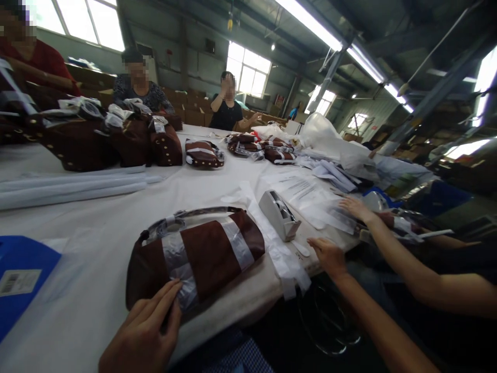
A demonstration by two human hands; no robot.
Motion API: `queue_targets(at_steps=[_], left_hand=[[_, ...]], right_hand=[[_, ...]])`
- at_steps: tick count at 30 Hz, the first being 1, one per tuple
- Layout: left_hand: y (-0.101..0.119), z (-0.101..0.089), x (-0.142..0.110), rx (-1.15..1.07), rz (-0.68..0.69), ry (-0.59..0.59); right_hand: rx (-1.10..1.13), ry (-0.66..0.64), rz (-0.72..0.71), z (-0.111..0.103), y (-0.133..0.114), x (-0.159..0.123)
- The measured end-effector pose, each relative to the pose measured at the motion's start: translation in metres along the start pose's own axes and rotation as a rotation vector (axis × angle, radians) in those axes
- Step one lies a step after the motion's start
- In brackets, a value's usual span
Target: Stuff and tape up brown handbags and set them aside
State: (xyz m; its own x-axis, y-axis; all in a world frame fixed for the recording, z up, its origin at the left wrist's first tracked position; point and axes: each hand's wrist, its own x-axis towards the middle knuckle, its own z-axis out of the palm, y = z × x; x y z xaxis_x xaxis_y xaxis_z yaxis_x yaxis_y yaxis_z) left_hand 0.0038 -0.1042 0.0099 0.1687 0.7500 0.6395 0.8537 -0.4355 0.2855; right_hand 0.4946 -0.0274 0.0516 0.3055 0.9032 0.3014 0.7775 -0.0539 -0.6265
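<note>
A brown handbag [209, 254] lies on the white-covered table in front of me, with its strap along the far side. Two bands of translucent wrapping [236, 241] run across its body. My left hand [145, 326] is closed at the bag's near edge, its fingers pressed on the left band and the thumb bent beside them. My right hand [328, 255] reaches past the table's edge, fingers stretched toward a grey tape dispenser [279, 215] but apart from it. Nothing shows in that hand. White sheet material [285, 261] lies between the bag and the dispenser.
Brown bags [132, 137] stand in a row at the far left, with several more [202, 154] beyond. Rolled white sheets [73, 187] and a blue folder [23, 280] lie left. A co-worker's arm [404, 264] works close on my right. Three people sit across the table.
</note>
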Motion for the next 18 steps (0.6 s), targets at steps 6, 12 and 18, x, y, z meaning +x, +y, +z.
queue_targets(at_steps=[6,12,18], left_hand=[[-0.003,-0.001,-0.001,0.011,-0.039,-0.042],[-0.003,0.000,-0.001,0.043,-0.167,-0.017],[0.000,-0.007,0.004,-0.059,-0.301,-0.067]], right_hand=[[-0.452,-0.207,-0.783,-0.043,-0.056,-0.009],[-0.272,-0.371,-1.173,-0.021,-0.144,-0.024],[0.218,-0.767,-1.357,0.039,-0.234,-0.056]])
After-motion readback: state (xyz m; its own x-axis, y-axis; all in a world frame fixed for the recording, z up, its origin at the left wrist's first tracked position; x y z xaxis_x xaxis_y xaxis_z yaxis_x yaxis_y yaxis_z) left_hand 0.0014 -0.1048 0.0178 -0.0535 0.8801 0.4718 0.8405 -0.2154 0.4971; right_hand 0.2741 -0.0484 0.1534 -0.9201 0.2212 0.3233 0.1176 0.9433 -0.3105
